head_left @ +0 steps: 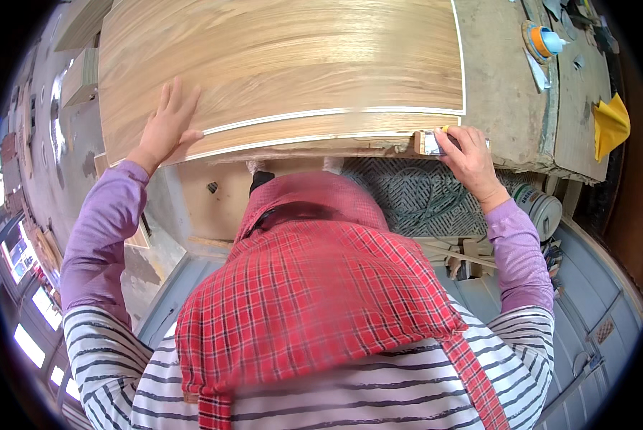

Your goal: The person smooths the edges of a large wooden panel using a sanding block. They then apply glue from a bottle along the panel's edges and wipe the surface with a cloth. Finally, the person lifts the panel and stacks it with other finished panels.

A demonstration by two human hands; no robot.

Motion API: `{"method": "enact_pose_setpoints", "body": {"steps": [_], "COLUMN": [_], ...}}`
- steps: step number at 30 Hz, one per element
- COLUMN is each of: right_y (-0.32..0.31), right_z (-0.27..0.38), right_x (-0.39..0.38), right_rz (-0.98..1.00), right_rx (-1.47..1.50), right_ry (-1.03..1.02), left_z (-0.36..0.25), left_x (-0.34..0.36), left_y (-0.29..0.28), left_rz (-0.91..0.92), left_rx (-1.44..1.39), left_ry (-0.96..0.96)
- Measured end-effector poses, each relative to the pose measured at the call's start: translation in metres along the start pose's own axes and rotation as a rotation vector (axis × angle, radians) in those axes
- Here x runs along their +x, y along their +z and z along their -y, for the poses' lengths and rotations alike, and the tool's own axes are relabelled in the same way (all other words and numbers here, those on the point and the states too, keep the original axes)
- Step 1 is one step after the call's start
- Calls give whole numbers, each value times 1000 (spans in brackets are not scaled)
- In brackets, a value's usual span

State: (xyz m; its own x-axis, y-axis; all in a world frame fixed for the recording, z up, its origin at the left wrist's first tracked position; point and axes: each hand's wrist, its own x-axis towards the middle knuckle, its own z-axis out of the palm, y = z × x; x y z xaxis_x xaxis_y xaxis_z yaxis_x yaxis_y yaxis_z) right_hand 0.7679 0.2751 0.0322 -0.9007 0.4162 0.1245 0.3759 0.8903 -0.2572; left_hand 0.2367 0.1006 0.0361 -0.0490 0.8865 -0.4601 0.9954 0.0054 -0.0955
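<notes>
A large wood-grain panel (pixel 286 64) with white edging lies on the workbench in front of me. Under its near side, the white-edged strip of a second panel (pixel 300 126) sticks out. My left hand (pixel 165 127) rests on the upper panel near its left front corner, fingers spread and thumb by the white edge. At the right end of the near edge, my right hand (pixel 468 159) grips a small block-shaped hand tool (pixel 429 142). Brown wood and a pale face show on the tool, with a bit of yellow on top; my fingers cover the rest.
On the bench (pixel 504 86) to the right sit an orange and blue roll with a pale blue bottle (pixel 551 41) and a yellow cloth (pixel 611 127). Below the bench edge are a bucket (pixel 544 211) and wood offcuts (pixel 468 258). Stacked boards (pixel 80 77) stand at the left.
</notes>
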Motion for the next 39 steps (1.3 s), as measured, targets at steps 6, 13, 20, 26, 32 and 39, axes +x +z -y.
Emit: {"method": "enact_pose_setpoints", "body": {"steps": [6,13,20,26,32,39], "right_y": [70,116,17,57,128,73], "right_z": [88,176,30,80,217,136], "right_x": [80,154,20,69,186,117], "right_rz": [-130,-287,-94,-123,-300,-123], "right_rx": [179,242,15,123,264,73], "right_ry": [-145,-108,1,-110,-155,-96], "left_z": [3,11,2,-7,8,133], "left_x": [0,6,-1,-1,5,-44], "left_y": [-5,-7,-1,-6,2,5], "left_rz": [21,-28,-8,32,-51,90], "left_rx": [-17,-29,33,115,89,232], "left_ry": [11,73,-7,-40,11,218]}}
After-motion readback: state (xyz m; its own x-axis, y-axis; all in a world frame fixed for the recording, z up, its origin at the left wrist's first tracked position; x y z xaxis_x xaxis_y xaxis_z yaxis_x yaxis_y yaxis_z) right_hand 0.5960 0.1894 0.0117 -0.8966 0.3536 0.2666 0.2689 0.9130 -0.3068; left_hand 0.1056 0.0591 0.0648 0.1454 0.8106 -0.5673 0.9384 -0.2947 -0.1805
